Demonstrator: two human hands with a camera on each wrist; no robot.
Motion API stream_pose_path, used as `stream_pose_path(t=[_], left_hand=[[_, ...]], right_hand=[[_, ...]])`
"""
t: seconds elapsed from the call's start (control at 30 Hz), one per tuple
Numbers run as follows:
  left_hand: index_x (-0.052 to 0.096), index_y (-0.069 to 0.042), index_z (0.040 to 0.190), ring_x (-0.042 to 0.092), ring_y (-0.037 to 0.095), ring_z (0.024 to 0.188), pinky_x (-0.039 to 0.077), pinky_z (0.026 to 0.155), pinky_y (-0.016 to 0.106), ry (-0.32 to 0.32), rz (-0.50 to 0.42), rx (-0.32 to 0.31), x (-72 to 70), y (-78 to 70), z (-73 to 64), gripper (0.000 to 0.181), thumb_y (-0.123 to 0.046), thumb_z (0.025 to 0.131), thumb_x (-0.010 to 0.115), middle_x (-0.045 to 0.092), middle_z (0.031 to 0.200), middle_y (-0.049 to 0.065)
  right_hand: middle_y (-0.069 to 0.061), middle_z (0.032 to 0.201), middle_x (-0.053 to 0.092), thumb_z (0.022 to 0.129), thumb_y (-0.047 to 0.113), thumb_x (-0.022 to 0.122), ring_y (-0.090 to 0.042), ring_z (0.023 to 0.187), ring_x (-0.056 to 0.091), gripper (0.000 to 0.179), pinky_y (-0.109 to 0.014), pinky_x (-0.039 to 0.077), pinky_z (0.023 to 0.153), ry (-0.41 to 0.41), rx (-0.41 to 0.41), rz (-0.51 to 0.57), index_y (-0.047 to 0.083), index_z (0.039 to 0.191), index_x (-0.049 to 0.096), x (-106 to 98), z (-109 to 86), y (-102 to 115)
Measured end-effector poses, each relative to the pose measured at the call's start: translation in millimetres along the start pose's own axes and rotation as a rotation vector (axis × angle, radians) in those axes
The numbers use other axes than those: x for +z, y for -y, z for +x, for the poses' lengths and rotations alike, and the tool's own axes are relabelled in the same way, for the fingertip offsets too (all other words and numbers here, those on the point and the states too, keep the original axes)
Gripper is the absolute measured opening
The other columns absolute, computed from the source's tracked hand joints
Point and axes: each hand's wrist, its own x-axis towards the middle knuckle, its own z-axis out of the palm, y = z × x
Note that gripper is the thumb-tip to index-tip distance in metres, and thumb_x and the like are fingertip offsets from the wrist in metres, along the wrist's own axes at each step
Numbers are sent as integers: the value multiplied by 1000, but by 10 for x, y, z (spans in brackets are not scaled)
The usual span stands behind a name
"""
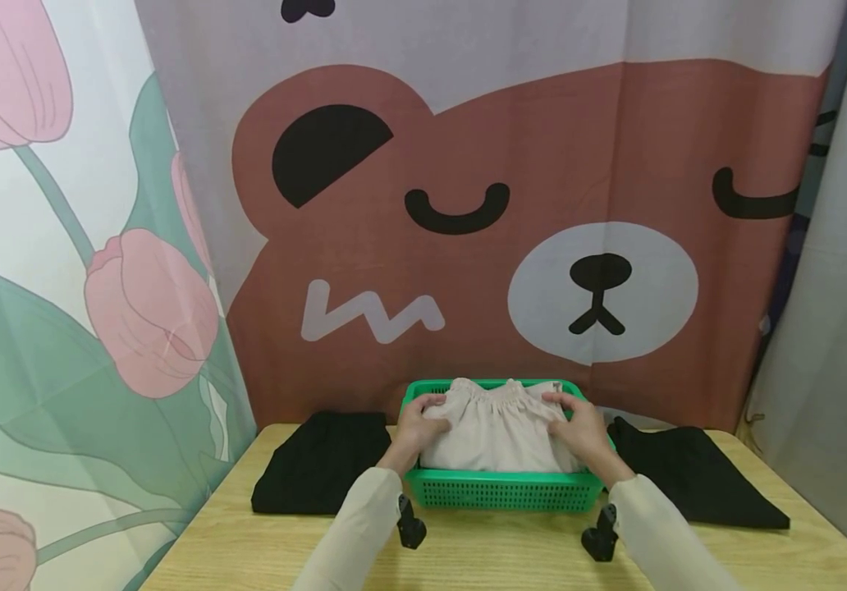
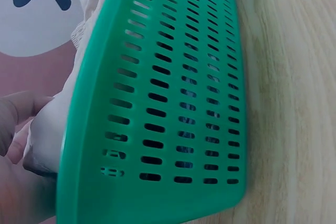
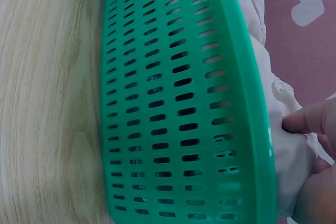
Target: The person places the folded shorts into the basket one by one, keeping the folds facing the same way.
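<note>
In the green basket [image 1: 501, 489] on the table [image 1: 468, 558], you've got a beige garment [image 1: 497, 431]. Your left hand [image 1: 418, 423] and right hand [image 1: 579, 427] each grip a side of it, fingers curled into the fabric. Black clothes [image 1: 323, 472] lie on either side.

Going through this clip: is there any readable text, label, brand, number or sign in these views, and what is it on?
None: no words, numbers or brand marks show in any view.
The green basket, the beige garment that both hands hold, the black garments and the bear curtain carry only pictures or plain surfaces.
</note>
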Motion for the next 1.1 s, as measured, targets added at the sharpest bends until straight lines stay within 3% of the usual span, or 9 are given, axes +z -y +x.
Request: stream_pose_path(t=[0.13,0.33,0.43,0.57,0.63,0.8,0.87,0.97,1.1], left_hand=[[67,-11,118,51,32,116,47,88,45,15,12,-4,4,29,4,44,3,77,73,56,125,11],[67,-8,118,51,33,117,48,85,43,23,17,13,10,53,-7,46,7,75,72,56,126,13],[67,-6,117,51,33,116,48,84,43,24,23,25,9,62,-13,45,8,75,71,56,126,14],[66,-4,116,53,32,113,49,78,39,32,44,38,6,86,-15,44,10,74,71,57,125,15],[67,-4,115,53,30,110,49,74,35,39,51,37,6,89,-17,43,10,74,70,58,125,14],[67,-4,115,55,28,104,48,68,32,53,77,26,9,80,-28,42,9,76,71,57,128,14],[67,-4,115,56,30,106,49,71,35,55,98,27,10,77,-36,41,8,76,72,57,128,14],[67,-4,114,54,31,112,51,76,40,52,139,32,13,80,-36,41,7,75,73,59,124,14],[67,-3,110,58,28,101,51,74,40,47,197,30,16,93,-30,39,7,73,73,61,113,14]], right_hand=[[-26,135,50,79,-7,61,-21,59,40,52,-32,35,54,7,8,-3,3,130,60,26,4,-20],[-25,135,50,78,-8,61,-29,89,49,53,-35,38,62,17,0,-31,2,130,60,43,1,-38],[-27,137,48,77,-8,60,-27,77,47,54,-35,36,59,22,-19,-42,1,130,59,48,-2,-54],[-29,137,47,76,-9,58,-17,53,29,54,-32,30,50,27,-55,-54,-1,129,59,63,1,-99],[-29,136,48,76,-8,58,-15,49,21,53,-32,28,48,32,-71,-55,-2,129,59,68,-2,-124],[-27,132,52,78,-6,61,-14,47,26,50,-32,31,50,41,-101,-95,-3,128,60,53,-22,-164],[-26,131,53,79,-3,62,-16,51,34,48,-34,35,54,46,-103,-124,-3,127,60,39,-35,-167],[-25,130,55,81,0,65,-24,71,54,45,-38,41,64,58,-103,-163,-3,126,61,12,-64,-156],[-24,125,58,81,2,65,-37,103,57,43,-44,46,71,69,-96,-193,-3,124,63,-14,-93,-158]])
